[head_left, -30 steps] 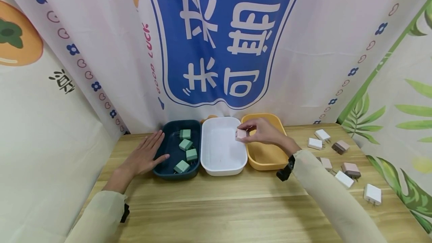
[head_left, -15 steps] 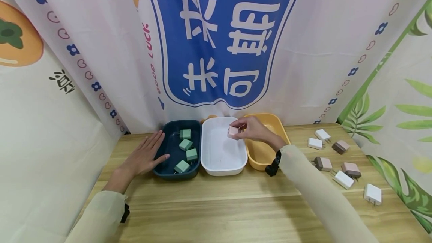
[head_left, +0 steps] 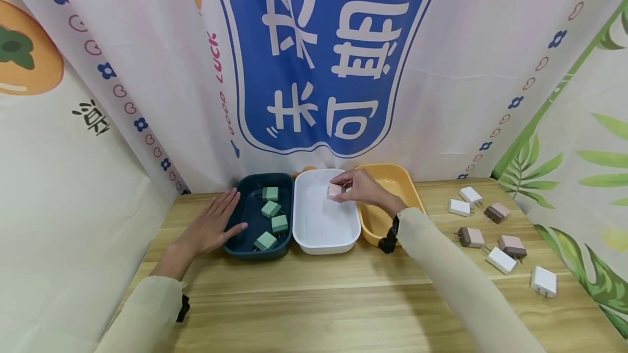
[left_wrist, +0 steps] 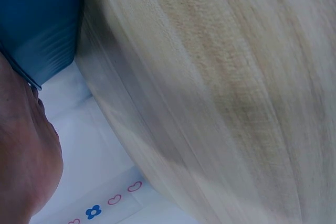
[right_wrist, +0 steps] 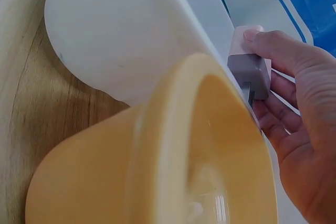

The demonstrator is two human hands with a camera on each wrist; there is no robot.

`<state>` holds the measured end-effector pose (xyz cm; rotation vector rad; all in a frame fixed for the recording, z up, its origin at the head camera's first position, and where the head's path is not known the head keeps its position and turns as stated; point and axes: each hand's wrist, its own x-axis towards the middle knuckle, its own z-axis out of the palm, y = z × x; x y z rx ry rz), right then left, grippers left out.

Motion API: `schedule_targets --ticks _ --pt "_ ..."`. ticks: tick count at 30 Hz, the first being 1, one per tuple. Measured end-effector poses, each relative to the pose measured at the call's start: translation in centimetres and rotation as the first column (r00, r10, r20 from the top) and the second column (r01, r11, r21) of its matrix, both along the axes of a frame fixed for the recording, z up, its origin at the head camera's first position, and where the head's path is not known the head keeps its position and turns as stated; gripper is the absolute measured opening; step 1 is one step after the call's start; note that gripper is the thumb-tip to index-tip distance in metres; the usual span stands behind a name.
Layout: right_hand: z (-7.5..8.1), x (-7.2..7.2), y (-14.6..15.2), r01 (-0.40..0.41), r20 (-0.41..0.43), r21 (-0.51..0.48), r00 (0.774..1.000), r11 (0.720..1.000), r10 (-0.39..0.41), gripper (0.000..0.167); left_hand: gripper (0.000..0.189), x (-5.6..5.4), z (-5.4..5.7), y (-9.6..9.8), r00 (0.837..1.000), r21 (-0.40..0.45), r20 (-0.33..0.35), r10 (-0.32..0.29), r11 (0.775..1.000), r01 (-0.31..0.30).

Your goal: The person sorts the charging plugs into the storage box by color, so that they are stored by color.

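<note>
My right hand (head_left: 363, 187) pinches a pink-and-brown charger plug (head_left: 335, 190) over the far right part of the white bin (head_left: 326, 248). In the right wrist view the plug's brown end and metal prongs point down, with the thumb on its pink side. My left hand (head_left: 210, 226) lies with straight fingers along the left rim of the dark blue bin (head_left: 255, 256). Inside that bin are several green charger plugs (head_left: 279, 224). The left wrist view shows only part of the hand (left_wrist: 26, 150) beside the blue bin wall.
A yellow bin (head_left: 387, 173) stands right of the white one, partly under my right forearm. On the wooden table (head_left: 294, 309) to the right lie several white charger plugs (head_left: 543, 281) and pink-and-brown charger plugs (head_left: 512, 245). A printed curtain (head_left: 456, 80) hangs behind the bins.
My right hand has moved left with the pink-and-brown charger plug, from the white bin's right rim to over its inside. My left hand has stayed in place.
</note>
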<state>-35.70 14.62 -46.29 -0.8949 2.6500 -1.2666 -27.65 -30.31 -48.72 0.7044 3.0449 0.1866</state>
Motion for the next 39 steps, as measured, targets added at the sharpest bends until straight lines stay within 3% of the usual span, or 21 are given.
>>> schedule_targets --ticks 15,21,39 --pt "0.6 0.1 0.1 -0.008 -0.013 -0.006 1.0 1.0 0.008 0.042 0.091 0.1 0.2 0.1 1.0 0.0 0.002 0.005 1.0 -0.005" --pt "0.8 0.7 0.7 -0.001 -0.001 -0.033 1.0 0.999 0.001 0.04 0.092 0.1 0.3 0.1 1.0 -0.005 0.003 0.006 1.0 -0.006" --pt "1.2 2.3 4.0 0.037 -0.022 0.008 0.999 0.999 -0.037 0.043 0.091 0.0 0.2 0.1 1.0 -0.017 -0.004 0.007 1.0 -0.007"
